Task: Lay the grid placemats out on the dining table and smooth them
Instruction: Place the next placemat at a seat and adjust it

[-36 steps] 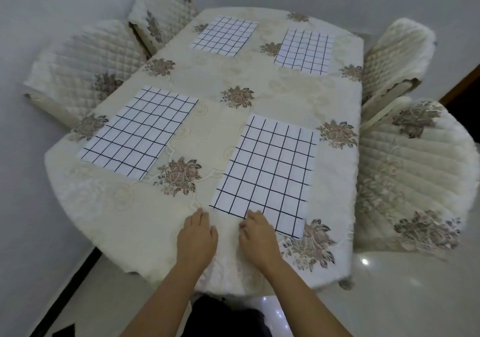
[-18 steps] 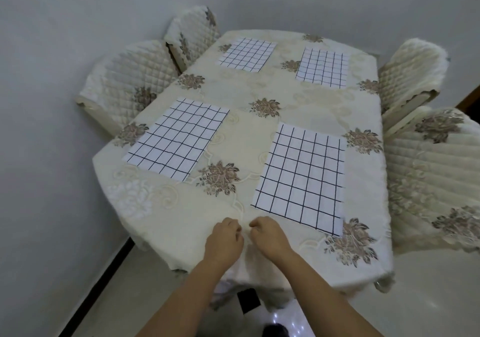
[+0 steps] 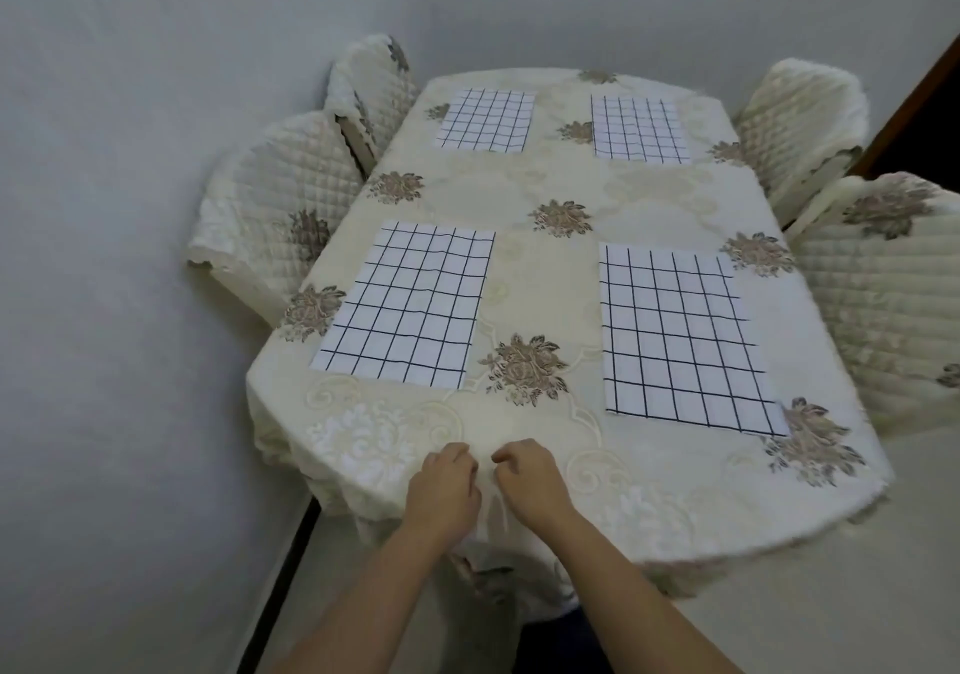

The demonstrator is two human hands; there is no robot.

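Both hands have come off the near-right mat and drawn back to the front edge of the table (image 3: 540, 278). The left hand (image 3: 441, 486) and right hand (image 3: 530, 481) sit side by side, fingers curled, seemingly pinching a pucker of tablecloth (image 3: 363, 445) between them. Laying looks finished; this is tidying. The near-left placemat (image 3: 405, 310) shows faint ripples, the far-left placemat (image 3: 485, 120) and far-right placemat (image 3: 639, 128) lie square, and the near-right placemat (image 3: 680, 341) looks smooth.

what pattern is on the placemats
White with a dark grid of thin lines, clearest on the near right placemat in the head view.
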